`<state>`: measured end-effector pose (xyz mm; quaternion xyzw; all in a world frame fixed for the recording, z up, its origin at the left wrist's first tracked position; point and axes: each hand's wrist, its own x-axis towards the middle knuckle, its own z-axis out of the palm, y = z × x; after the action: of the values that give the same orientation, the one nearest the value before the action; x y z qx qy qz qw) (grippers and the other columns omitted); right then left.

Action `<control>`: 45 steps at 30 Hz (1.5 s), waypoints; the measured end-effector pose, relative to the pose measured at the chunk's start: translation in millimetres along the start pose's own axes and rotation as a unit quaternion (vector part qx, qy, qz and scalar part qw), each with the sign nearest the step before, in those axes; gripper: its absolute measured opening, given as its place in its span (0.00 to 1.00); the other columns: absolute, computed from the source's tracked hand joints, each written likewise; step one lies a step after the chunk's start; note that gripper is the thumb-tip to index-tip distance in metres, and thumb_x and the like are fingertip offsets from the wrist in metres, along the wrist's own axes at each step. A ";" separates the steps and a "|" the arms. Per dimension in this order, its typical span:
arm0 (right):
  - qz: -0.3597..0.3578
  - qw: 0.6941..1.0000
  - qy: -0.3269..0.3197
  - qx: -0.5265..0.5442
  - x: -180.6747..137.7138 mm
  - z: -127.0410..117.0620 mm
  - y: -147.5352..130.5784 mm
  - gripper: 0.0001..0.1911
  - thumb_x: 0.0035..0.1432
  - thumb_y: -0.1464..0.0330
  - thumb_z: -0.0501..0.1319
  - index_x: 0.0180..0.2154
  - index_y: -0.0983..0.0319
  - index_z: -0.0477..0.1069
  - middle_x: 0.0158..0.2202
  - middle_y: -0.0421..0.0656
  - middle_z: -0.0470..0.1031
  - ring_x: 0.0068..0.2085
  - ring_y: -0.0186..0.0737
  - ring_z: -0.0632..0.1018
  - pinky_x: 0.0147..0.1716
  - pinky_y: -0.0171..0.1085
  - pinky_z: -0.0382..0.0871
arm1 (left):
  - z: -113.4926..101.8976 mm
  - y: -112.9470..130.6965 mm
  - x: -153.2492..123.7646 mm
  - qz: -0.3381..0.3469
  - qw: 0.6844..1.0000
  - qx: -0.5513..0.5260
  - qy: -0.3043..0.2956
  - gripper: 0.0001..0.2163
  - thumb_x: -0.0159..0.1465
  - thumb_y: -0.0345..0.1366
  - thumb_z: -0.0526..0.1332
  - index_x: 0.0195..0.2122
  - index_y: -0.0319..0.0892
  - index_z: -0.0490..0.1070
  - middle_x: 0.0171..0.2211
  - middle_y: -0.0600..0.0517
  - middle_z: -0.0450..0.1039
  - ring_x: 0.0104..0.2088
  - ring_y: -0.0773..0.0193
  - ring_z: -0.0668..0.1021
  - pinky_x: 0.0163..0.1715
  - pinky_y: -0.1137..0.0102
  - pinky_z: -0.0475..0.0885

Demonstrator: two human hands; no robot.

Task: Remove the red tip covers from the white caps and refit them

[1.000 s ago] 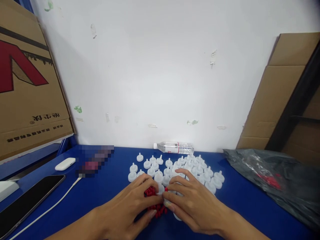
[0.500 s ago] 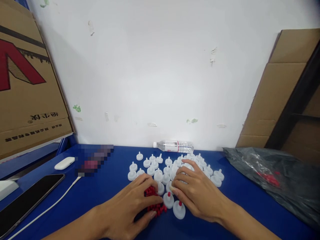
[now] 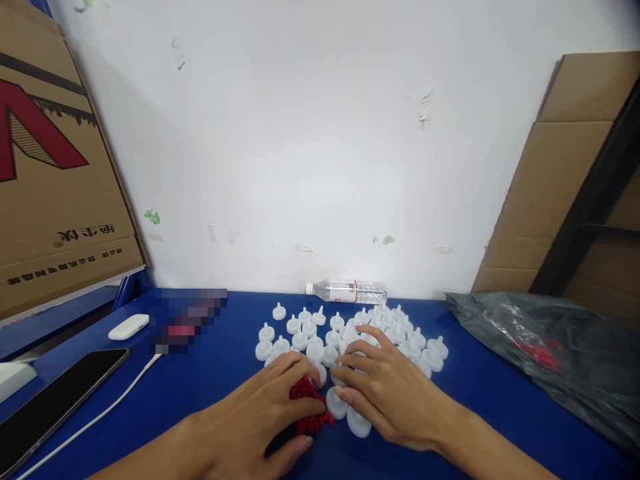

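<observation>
White round plastic caps with narrow spouts point(image 3: 279, 312) lie in a loose cluster on the blue table. My left hand point(image 3: 263, 407) arches over a small pile of red caps point(image 3: 313, 424), thumb and index finger apart, fingertips at the pile and beside a white cap. My right hand point(image 3: 395, 390) spreads its curved fingers over the middle of the white cluster. Its thumb reaches the top of a near white spouted cap point(image 3: 336, 407), hiding the spout. Another white spouted cap point(image 3: 359, 425) sits just under that hand, its top covered. Whatever lies beneath my right palm is hidden.
A clear plastic bottle point(image 3: 350, 292) lies on its side against the wall. On the left are a phone point(image 3: 55, 407), a white case point(image 3: 129, 327) and a white cable point(image 3: 110, 408). A grey plastic bag point(image 3: 560, 387) with red pieces lies right. Cardboard stands on both sides.
My right hand has shifted slightly left, its thumb now over the two near caps whose red tips showed before. My left hand has barely moved, its thumb and index finger a little further apart.
</observation>
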<state>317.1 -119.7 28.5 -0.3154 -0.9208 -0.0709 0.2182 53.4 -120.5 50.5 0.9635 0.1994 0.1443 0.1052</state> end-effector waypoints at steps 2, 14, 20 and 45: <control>-0.003 1.000 0.024 -0.012 -0.2 0.1 0.6 0.12 0.73 0.65 0.52 0.44 0.58 0.74 0.42 0.41 0.81 0.47 0.42 0.77 0.65 0.52 0.52 | 0.4 -0.1 0.2 0.001 1.000 0.002 0.001 0.18 0.60 0.28 0.65 0.51 0.46 0.73 0.52 0.47 0.70 0.54 0.50 0.71 0.57 0.56 0.71; -0.012 0.999 0.035 -0.026 0.9 1.3 -0.6 0.13 0.73 0.67 0.51 0.48 0.58 0.74 0.44 0.42 0.80 0.45 0.40 0.79 0.66 0.51 0.50 | 0.4 -1.8 2.3 -0.007 0.999 -0.006 -0.037 0.23 0.62 0.31 0.63 0.59 0.47 0.69 0.55 0.48 0.72 0.59 0.47 0.68 0.63 0.53 0.66; -0.015 0.999 0.036 -0.026 -0.4 1.6 -2.0 0.14 0.74 0.66 0.50 0.48 0.59 0.74 0.44 0.42 0.80 0.46 0.41 0.79 0.66 0.51 0.50 | -0.3 0.5 1.2 -0.014 0.999 -0.008 -0.042 0.24 0.62 0.31 0.63 0.60 0.47 0.69 0.55 0.48 0.72 0.59 0.47 0.69 0.62 0.53 0.68; -0.019 0.999 0.042 -0.024 0.9 0.3 -3.9 0.14 0.74 0.67 0.49 0.47 0.59 0.74 0.42 0.41 0.80 0.42 0.40 0.78 0.66 0.49 0.50 | 5.5 -0.7 -4.9 -0.014 0.999 0.039 0.007 0.23 0.64 0.33 0.63 0.62 0.43 0.69 0.63 0.45 0.70 0.66 0.45 0.66 0.66 0.52 0.65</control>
<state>314.0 -122.3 28.7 -0.2998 -0.9146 -0.1104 0.2478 50.6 -122.7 44.0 0.9629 0.2191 0.1418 0.0681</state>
